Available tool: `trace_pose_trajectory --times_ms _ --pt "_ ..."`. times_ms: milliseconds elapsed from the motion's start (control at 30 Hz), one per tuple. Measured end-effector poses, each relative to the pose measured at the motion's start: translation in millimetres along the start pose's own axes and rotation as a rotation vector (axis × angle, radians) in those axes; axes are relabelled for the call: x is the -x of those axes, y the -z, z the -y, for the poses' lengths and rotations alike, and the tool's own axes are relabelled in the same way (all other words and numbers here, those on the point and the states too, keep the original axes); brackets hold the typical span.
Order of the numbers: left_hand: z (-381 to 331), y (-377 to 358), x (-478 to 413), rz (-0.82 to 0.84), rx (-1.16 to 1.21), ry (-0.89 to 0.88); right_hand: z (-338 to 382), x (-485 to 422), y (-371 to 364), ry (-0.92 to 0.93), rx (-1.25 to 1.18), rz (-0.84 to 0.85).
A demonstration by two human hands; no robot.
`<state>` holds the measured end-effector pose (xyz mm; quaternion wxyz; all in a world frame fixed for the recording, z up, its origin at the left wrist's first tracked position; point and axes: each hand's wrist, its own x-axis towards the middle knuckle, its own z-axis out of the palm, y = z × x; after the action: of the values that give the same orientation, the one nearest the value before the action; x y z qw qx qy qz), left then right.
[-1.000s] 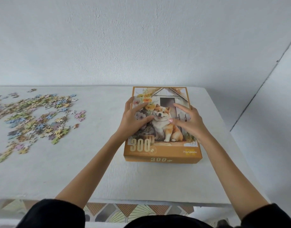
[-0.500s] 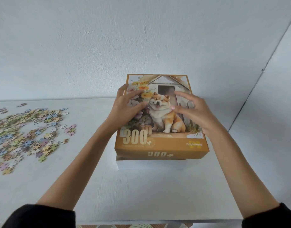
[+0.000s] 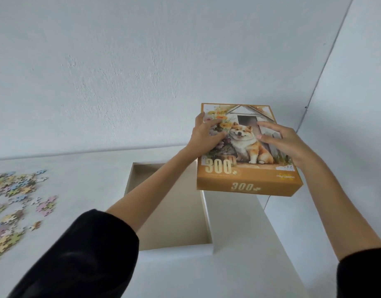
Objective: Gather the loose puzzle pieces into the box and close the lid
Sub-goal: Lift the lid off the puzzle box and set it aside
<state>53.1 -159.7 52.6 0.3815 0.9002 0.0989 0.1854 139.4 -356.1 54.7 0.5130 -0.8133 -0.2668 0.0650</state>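
The left hand (image 3: 203,136) and the right hand (image 3: 286,143) hold the orange cardboard lid (image 3: 249,179) between them, fingers and thumbs spread over its printed dog picture. How they bear on its side walls is hidden. The lid hangs in the air, up and to the right of the open white cardboard box base (image 3: 206,216), clear of it. It looks light and hollow, with thin walls likely to flex, so a gentle hold on the two long sides suits it best. The base lies on the white worktop (image 3: 88,168) with nothing visible inside, and the left forearm crosses above it. The loose pastel puzzle pieces (image 3: 15,203) lie scattered at the far left, well apart from the base. Little worktop shows to the right of the base, so the lid probably has scant room to be set down there.
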Motion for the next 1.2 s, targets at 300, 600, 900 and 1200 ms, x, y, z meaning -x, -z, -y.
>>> trace_pose_trajectory --times_ms 300,600,900,1200 --pt "23 -76 -53 0.238 -0.097 0.054 -73 -46 24 -0.100 0.042 0.069" --pt "71 -76 -50 0.155 -0.414 0.185 -99 -70 -41 -0.099 -0.001 0.148" --pt "99 -63 -36 0.116 -0.636 0.247 -95 -82 -79 -0.075 0.060 0.202" --pt "119 -45 -32 0.126 -0.627 0.250 -84 -81 -109 0.009 0.223 0.179"
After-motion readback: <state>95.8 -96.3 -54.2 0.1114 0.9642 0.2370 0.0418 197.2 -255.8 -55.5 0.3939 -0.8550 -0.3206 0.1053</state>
